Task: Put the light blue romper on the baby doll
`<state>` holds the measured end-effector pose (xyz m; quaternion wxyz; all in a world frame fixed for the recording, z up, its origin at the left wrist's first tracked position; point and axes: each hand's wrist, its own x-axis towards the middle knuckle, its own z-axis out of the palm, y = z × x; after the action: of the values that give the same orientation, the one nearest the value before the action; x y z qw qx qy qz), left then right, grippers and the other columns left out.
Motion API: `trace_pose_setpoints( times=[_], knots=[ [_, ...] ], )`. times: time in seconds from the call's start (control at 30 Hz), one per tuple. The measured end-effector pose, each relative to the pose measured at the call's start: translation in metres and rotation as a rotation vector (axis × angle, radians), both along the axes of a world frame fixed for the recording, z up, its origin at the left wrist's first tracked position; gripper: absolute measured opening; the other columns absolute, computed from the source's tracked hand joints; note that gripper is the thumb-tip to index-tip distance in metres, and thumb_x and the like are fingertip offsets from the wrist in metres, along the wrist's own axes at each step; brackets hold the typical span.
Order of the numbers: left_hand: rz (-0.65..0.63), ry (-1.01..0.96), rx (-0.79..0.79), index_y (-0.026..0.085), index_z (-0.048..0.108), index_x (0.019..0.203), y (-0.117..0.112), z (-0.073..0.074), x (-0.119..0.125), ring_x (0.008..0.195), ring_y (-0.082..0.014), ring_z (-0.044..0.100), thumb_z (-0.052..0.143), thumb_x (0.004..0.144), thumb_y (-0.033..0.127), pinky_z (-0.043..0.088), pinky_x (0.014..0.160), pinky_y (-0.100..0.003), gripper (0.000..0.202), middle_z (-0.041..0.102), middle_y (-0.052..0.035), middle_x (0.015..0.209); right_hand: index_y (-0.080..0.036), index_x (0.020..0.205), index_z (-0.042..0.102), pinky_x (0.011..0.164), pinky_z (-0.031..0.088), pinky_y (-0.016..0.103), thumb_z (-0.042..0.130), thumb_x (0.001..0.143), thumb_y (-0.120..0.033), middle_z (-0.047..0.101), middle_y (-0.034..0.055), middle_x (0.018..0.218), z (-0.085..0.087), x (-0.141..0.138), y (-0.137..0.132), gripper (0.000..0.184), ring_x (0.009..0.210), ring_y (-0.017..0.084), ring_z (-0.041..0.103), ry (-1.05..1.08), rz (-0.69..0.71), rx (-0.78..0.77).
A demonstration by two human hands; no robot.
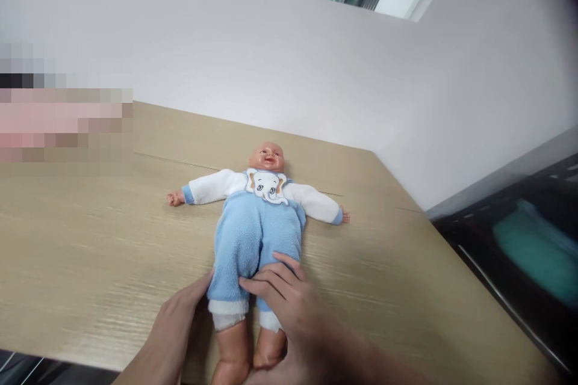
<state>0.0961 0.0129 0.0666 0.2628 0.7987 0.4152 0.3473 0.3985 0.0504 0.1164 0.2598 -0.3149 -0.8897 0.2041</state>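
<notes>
A baby doll (pixel 259 225) lies on its back on the wooden table, head away from me and arms spread. It wears light blue fleece overalls with white sleeves and an elephant-face bib (pixel 267 186). My right hand (pixel 295 304) lies over the lower legs, its curled fingers on the blue fabric and its thumb low by the bare leg at right. My left hand (pixel 176 319) is beside the leg at left, fingers extended, with the fingertips touching the trouser side and partly hidden. White cuffs (pixel 228 310) show above the doll's bare lower legs.
The tabletop (pixel 90 240) reaches to a white partition wall (pixel 235 60) at the back. A blurred, pixelated patch covers the far left. Beyond the table's right edge is a dark area with a green object (pixel 535 246).
</notes>
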Motion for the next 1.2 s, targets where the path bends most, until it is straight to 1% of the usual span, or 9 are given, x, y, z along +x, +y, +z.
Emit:
trace_pose_setpoints(
  times=[0.2, 0.4, 0.53, 0.67, 0.8, 0.9, 0.97, 1.07, 1.2],
  knots=[
    [0.024, -0.104, -0.023, 0.048, 0.040, 0.173, -0.002, -0.020, -0.003, 0.134, -0.0488, 0.078, 0.102, 0.064, 0.025, 0.072, 0.109, -0.063, 0.127, 0.074, -0.0098, 0.158, -0.033, 0.141, 0.068, 0.133, 0.045, 0.073, 0.096, 0.073, -0.067, 0.082, 0.0042, 0.111, -0.004, -0.005, -0.001, 0.081, 0.105, 0.039, 0.082, 0.062, -0.077, 0.029],
    [0.076, -0.009, 0.065, 0.047, 0.058, 0.156, 0.002, -0.016, -0.014, 0.114, -0.0384, 0.086, 0.094, 0.077, 0.030, 0.078, 0.091, -0.048, 0.088, 0.084, -0.0042, 0.138, -0.033, 0.128, 0.072, 0.133, 0.042, 0.068, 0.091, 0.084, -0.070, 0.076, 0.0019, 0.100, -0.014, -0.004, 0.003, 0.060, 0.094, 0.031, 0.079, 0.045, -0.066, 0.092],
    [0.057, 0.037, 0.138, 0.045, 0.057, 0.160, 0.004, -0.027, -0.027, 0.120, -0.0366, 0.084, 0.090, 0.084, 0.036, 0.076, 0.096, -0.045, 0.084, 0.082, -0.0071, 0.143, -0.030, 0.135, 0.073, 0.128, 0.048, 0.060, 0.088, 0.094, -0.057, 0.077, 0.0048, 0.109, 0.001, 0.002, 0.006, 0.051, 0.104, 0.029, 0.078, 0.050, -0.039, 0.107],
    [0.129, 0.111, 0.208, 0.046, 0.055, 0.169, -0.004, -0.041, -0.034, 0.132, -0.0405, 0.078, 0.082, 0.095, 0.056, 0.073, 0.103, -0.053, 0.079, 0.073, -0.0109, 0.158, -0.031, 0.147, 0.064, 0.113, 0.059, 0.054, 0.084, 0.096, -0.045, 0.074, 0.0111, 0.132, 0.014, 0.020, -0.008, 0.057, 0.123, 0.035, 0.073, 0.114, -0.193, 0.137],
    [0.062, 0.211, 0.397, 0.048, 0.049, 0.175, -0.008, -0.011, -0.013, 0.131, -0.0364, 0.077, 0.071, 0.104, 0.071, 0.070, 0.107, -0.048, 0.078, 0.076, -0.0068, 0.155, -0.033, 0.159, 0.055, 0.117, 0.061, 0.058, 0.085, 0.097, -0.059, 0.064, 0.0169, 0.158, 0.000, 0.039, -0.044, 0.074, 0.144, 0.043, 0.066, 0.124, -0.391, 0.084],
    [-0.089, 0.304, 0.427, 0.042, 0.042, 0.180, 0.000, 0.023, 0.015, 0.132, -0.0330, 0.077, 0.069, 0.109, 0.067, 0.065, 0.115, -0.044, 0.080, 0.078, -0.0049, 0.154, -0.032, 0.174, 0.039, 0.121, 0.059, 0.068, 0.092, 0.085, -0.078, 0.054, 0.0209, 0.172, -0.021, 0.045, -0.070, 0.113, 0.153, 0.051, 0.059, 0.076, -0.448, 0.064],
    [-0.121, 0.318, 0.445, 0.036, 0.037, 0.182, 0.008, 0.036, 0.034, 0.132, -0.0342, 0.077, 0.074, 0.103, 0.073, 0.060, 0.119, -0.045, 0.094, 0.077, -0.0078, 0.156, -0.032, 0.182, 0.023, 0.118, 0.061, 0.072, 0.096, 0.076, -0.081, 0.054, 0.0228, 0.172, -0.034, 0.046, -0.082, 0.138, 0.152, 0.054, 0.061, 0.014, -0.459, 0.070],
    [-0.109, 0.291, 0.508, 0.025, 0.038, 0.179, 0.017, 0.036, 0.055, 0.130, -0.0372, 0.077, 0.080, 0.096, 0.076, 0.054, 0.122, -0.050, 0.106, 0.079, -0.0130, 0.152, -0.032, 0.186, 0.008, 0.115, 0.063, 0.073, 0.101, 0.071, -0.078, 0.062, 0.0222, 0.166, -0.047, 0.043, -0.089, 0.154, 0.144, 0.055, 0.068, -0.052, -0.466, 0.074],
    [-0.125, 0.300, 0.516, 0.022, 0.053, 0.161, 0.020, 0.031, 0.065, 0.122, -0.0362, 0.078, 0.088, 0.092, 0.059, 0.052, 0.121, -0.052, 0.086, 0.084, -0.0105, 0.138, -0.034, 0.184, 0.016, 0.118, 0.060, 0.077, 0.105, 0.070, -0.059, 0.064, 0.0196, 0.166, -0.058, 0.031, -0.093, 0.146, 0.146, 0.056, 0.066, 0.009, -0.534, 0.047]
  ],
)
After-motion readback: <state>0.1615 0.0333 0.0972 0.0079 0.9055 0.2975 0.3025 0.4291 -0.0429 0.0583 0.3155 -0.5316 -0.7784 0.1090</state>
